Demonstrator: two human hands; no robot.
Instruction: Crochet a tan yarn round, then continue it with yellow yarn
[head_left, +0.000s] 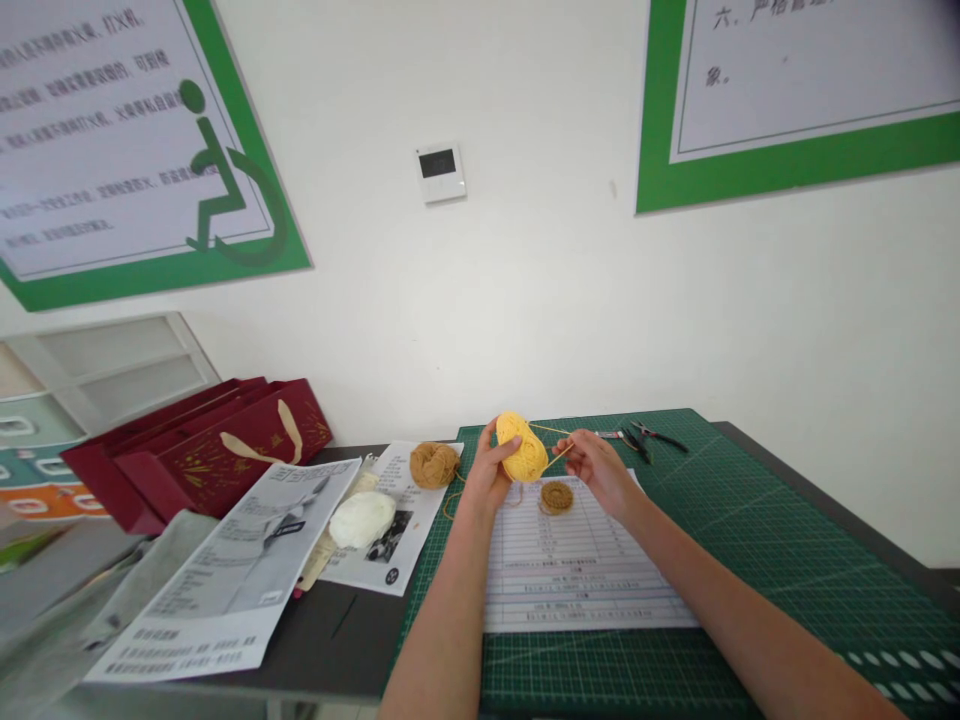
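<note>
My left hand (pixel 486 470) is closed around a yellow yarn ball (pixel 523 447), held a little above the table. My right hand (pixel 596 465) pinches the yellow strand (pixel 556 459) that runs off the ball. Just below both hands a small brown crocheted disc (pixel 556 496) lies on a printed sheet (pixel 574 565). The sheet rests on a green cutting mat (pixel 750 530).
A brown yarn ball (pixel 433 464) and a white yarn ball (pixel 362 518) lie to the left on printed pages (pixel 225 580). Red gift bags (pixel 202 450) lie at the far left. Pliers (pixel 651 437) rest at the mat's far edge, by the wall.
</note>
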